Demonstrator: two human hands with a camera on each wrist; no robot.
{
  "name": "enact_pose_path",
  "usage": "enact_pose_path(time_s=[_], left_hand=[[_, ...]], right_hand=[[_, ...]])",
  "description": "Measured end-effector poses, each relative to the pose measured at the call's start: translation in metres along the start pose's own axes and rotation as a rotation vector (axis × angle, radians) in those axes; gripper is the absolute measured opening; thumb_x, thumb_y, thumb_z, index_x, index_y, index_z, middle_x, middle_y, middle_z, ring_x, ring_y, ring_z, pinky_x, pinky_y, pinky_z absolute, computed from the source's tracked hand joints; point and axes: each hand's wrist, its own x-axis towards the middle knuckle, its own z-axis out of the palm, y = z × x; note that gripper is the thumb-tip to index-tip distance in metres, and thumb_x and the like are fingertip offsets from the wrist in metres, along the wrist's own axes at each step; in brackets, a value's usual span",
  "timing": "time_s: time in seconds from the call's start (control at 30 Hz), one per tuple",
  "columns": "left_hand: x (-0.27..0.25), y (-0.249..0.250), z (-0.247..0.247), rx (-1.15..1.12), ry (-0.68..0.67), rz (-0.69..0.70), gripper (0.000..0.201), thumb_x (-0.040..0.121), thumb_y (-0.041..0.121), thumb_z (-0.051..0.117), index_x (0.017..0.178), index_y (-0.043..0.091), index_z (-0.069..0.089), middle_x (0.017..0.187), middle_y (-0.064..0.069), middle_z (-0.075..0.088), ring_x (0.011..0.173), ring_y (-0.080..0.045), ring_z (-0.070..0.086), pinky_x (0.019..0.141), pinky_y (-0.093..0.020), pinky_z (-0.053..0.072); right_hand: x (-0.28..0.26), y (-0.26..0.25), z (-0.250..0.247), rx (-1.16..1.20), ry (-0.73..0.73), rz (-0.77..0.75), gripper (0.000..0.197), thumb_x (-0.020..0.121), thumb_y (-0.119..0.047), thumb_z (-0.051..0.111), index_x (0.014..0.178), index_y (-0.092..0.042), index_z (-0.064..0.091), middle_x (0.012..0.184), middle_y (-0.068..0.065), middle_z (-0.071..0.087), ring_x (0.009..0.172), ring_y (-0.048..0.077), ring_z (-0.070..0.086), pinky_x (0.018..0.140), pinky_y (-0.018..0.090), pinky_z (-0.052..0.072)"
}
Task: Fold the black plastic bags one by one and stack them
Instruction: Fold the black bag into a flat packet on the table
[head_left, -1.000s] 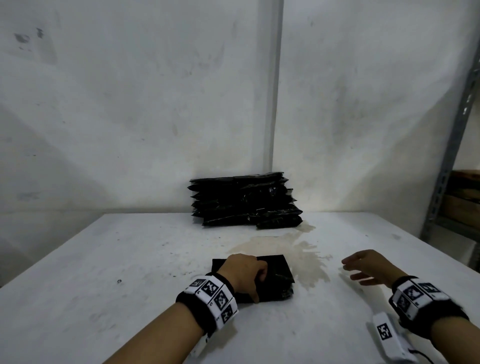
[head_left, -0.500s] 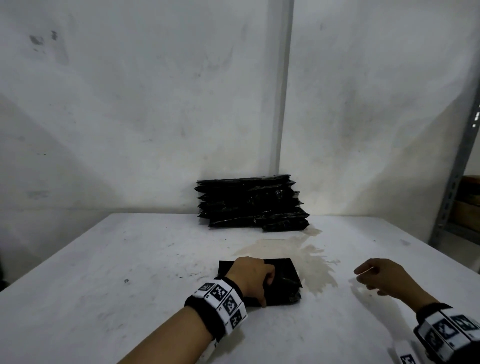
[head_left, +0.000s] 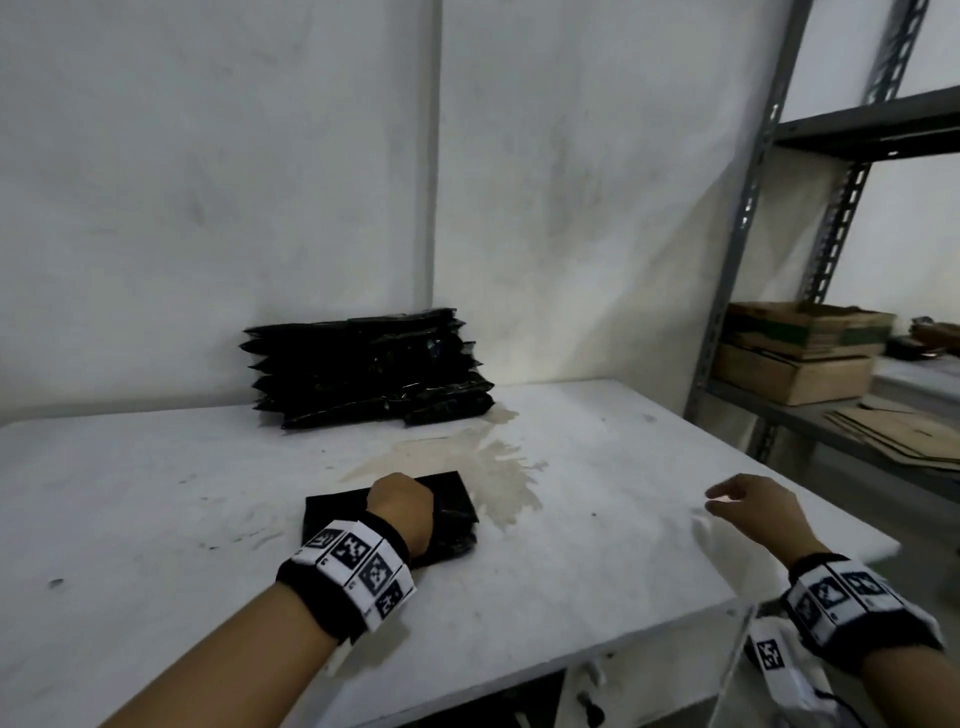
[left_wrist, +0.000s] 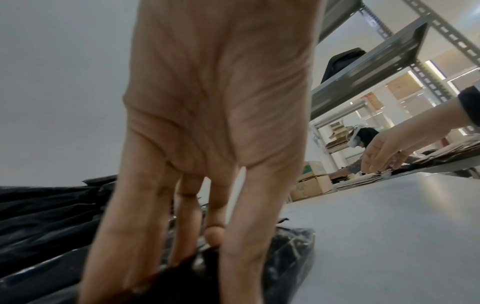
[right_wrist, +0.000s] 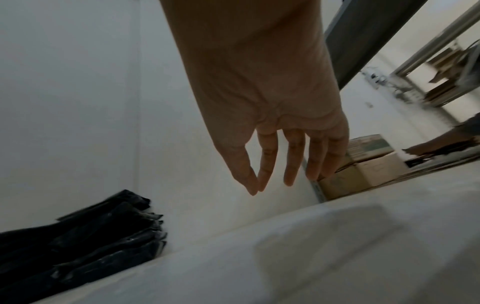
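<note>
- Left hand (head_left: 401, 512) down on the folded black bag (head_left: 452, 512), near-centre of the white table (head_left: 156, 519); fingers (left_wrist: 135, 226) run straight down onto the plastic, pressing it flat, nothing curled round it.
- Bag lies under and just right of that hand; its far-right corner and right edge stick out past the knuckles, its left part shows beside the wrist band (head_left: 353, 564).
- Right hand (head_left: 753, 506) well apart to the right, above the table near its right edge, holding nothing; fingers (right_wrist: 267, 160) hang loosely, thumb tip next to index tip.
- Stack of folded black bags (head_left: 363, 366) at the far side against the wall (head_left: 208, 182), well apart from both hands.
- Brownish stain (head_left: 493, 462) on the table between stack and near bag, touching the bag's right side.
- Metal shelving (head_left: 748, 208) far right, cardboard boxes (head_left: 795, 353) on it.
</note>
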Motion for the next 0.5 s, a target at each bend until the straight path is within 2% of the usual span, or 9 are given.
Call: enact_pose_path(time_s=[0.07, 0.1, 0.17, 0.2, 0.27, 0.37, 0.43, 0.5], left_hand=[[0.002, 0.007, 0.0, 0.075, -0.003, 0.015, 0.029, 0.099, 0.018, 0.045, 0.125, 0.011, 0.056, 0.129, -0.007, 0.057, 0.119, -0.024, 0.055, 0.091, -0.03, 0.045], [0.001, 0.01, -0.001, 0.099, 0.001, 0.024, 0.03, 0.101, 0.017, 0.041, 0.127, 0.01, 0.055, 0.131, -0.008, 0.056, 0.121, -0.024, 0.053, 0.093, -0.029, 0.044], [0.003, 0.014, 0.0, 0.126, -0.003, 0.019, 0.032, 0.102, 0.016, 0.037, 0.129, 0.008, 0.053, 0.134, -0.008, 0.054, 0.124, -0.024, 0.051, 0.096, -0.029, 0.043], [0.004, 0.015, 0.001, 0.136, -0.013, 0.016, 0.033, 0.102, 0.015, 0.037, 0.13, 0.008, 0.053, 0.134, -0.008, 0.054, 0.124, -0.024, 0.051, 0.097, -0.03, 0.043], [0.004, 0.016, 0.001, 0.148, -0.028, 0.005, 0.033, 0.102, 0.015, 0.037, 0.13, 0.008, 0.053, 0.135, -0.008, 0.053, 0.124, -0.024, 0.051, 0.098, -0.03, 0.043], [0.003, 0.017, -0.003, 0.146, -0.023, 0.022, 0.035, 0.103, 0.016, 0.035, 0.134, 0.007, 0.049, 0.139, -0.009, 0.05, 0.128, -0.025, 0.048, 0.102, -0.032, 0.039], [-0.001, 0.017, -0.004, 0.156, -0.011, 0.048, 0.037, 0.103, 0.015, 0.033, 0.137, 0.006, 0.046, 0.142, -0.011, 0.047, 0.131, -0.027, 0.045, 0.103, -0.034, 0.037], [-0.002, 0.015, -0.005, 0.131, 0.01, 0.05, 0.034, 0.102, 0.015, 0.037, 0.132, 0.008, 0.05, 0.138, -0.011, 0.051, 0.126, -0.026, 0.049, 0.1, -0.033, 0.04]], right_hand=[[-0.003, 0.025, -0.001, -0.035, 0.023, 0.174, 0.024, 0.079, -0.037, 0.075, 0.099, -0.027, 0.065, 0.12, 0.013, 0.061, 0.11, 0.032, 0.056, 0.095, 0.039, 0.042], [-0.004, 0.039, 0.0, -0.052, 0.013, 0.281, 0.037, 0.08, -0.045, 0.072, 0.11, -0.027, 0.061, 0.129, 0.017, 0.052, 0.117, 0.037, 0.049, 0.1, 0.045, 0.038], [-0.006, 0.064, 0.002, -0.054, -0.026, 0.436, 0.064, 0.083, -0.054, 0.066, 0.133, -0.019, 0.047, 0.142, 0.024, 0.035, 0.128, 0.045, 0.036, 0.107, 0.054, 0.032], [-0.008, 0.072, 0.003, -0.027, -0.052, 0.464, 0.072, 0.085, -0.053, 0.063, 0.139, -0.011, 0.04, 0.144, 0.027, 0.032, 0.131, 0.047, 0.033, 0.108, 0.056, 0.032], [-0.014, 0.075, 0.005, 0.048, -0.086, 0.44, 0.071, 0.09, -0.042, 0.062, 0.141, -0.001, 0.035, 0.143, 0.032, 0.034, 0.134, 0.045, 0.031, 0.108, 0.052, 0.034], [-0.022, 0.071, 0.008, 0.148, -0.018, 0.441, 0.063, 0.093, -0.032, 0.06, 0.138, 0.004, 0.035, 0.141, 0.033, 0.036, 0.136, 0.043, 0.027, 0.108, 0.046, 0.031], [-0.025, 0.065, 0.007, 0.186, 0.005, 0.471, 0.066, 0.093, -0.044, 0.057, 0.139, -0.002, 0.036, 0.14, 0.03, 0.038, 0.133, 0.043, 0.032, 0.107, 0.049, 0.032], [-0.029, 0.061, 0.006, 0.177, 0.05, 0.523, 0.061, 0.094, -0.054, 0.045, 0.138, -0.013, 0.036, 0.139, 0.027, 0.041, 0.127, 0.045, 0.038, 0.108, 0.051, 0.029]])
